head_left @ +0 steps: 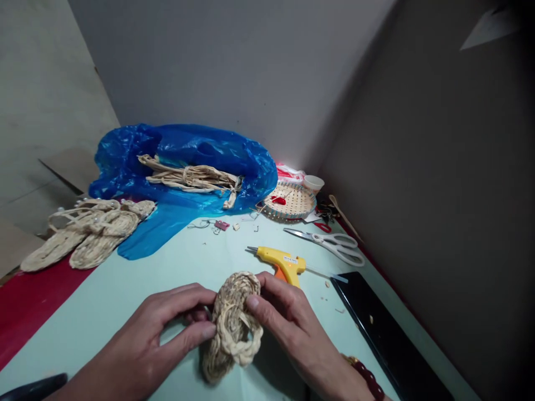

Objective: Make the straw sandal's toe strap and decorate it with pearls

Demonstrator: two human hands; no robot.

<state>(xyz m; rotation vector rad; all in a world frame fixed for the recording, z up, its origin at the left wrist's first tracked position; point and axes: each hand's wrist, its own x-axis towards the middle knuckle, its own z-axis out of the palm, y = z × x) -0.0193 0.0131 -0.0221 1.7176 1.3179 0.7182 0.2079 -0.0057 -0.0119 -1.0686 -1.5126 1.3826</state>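
Note:
Near the front of the table I hold a small woven straw slipper (228,328) with a braided loop across it. My left hand (167,328) grips its left edge between thumb and fingers. On the right side, my right hand (288,317) pinches the upper part of the slipper, thumb on top and fingers behind. Just beyond my right hand lies a yellow hot glue gun (280,260), its nozzle pointing left and a glue stick out of its back. A pair of white-handled scissors (334,242) rests farther back on the right.
A blue plastic bag (188,145) with a bundle of dried straw (188,175) is at the back. Woven sandals (104,228) sit at the left. A round basket (292,200) stands near a small cup (313,182). A black flat object (388,334) lies along the right.

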